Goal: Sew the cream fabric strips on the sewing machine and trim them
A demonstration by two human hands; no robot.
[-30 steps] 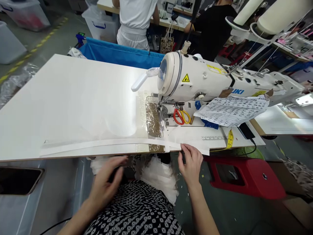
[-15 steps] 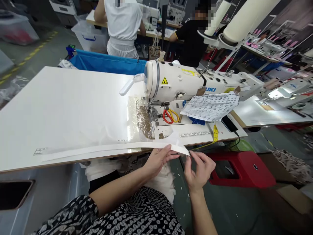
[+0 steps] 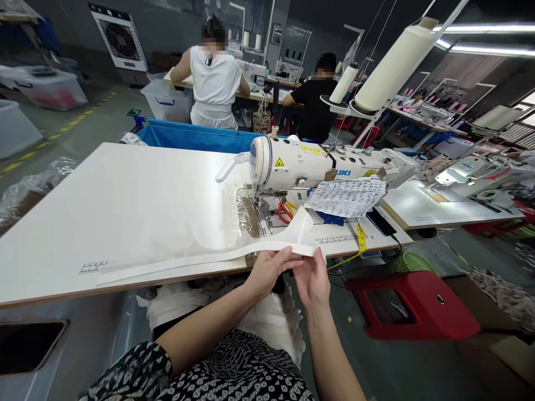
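Note:
A long, sheer white fabric piece with a thicker band along its near edge lies along the front of the sewing table. My left hand pinches the band close to its right end. At the very end, my right hand has its fingers closed on the same band, palm partly turned up. A sheer corner of the fabric stands up beyond my hands, partly covering red and yellow-handled scissors. The white sewing machine is just behind, its needle area left of the scissors.
Handwritten paper sheets hang on the machine. A phone and a yellow tape measure are at the table's right. A red stool stands on the floor to the right. Two people sit beyond the blue cloth bin.
My right hand has moved left, closer to my left hand. The fabric's right end has turned up into a raised sheer corner. The camera view has tilted upward.

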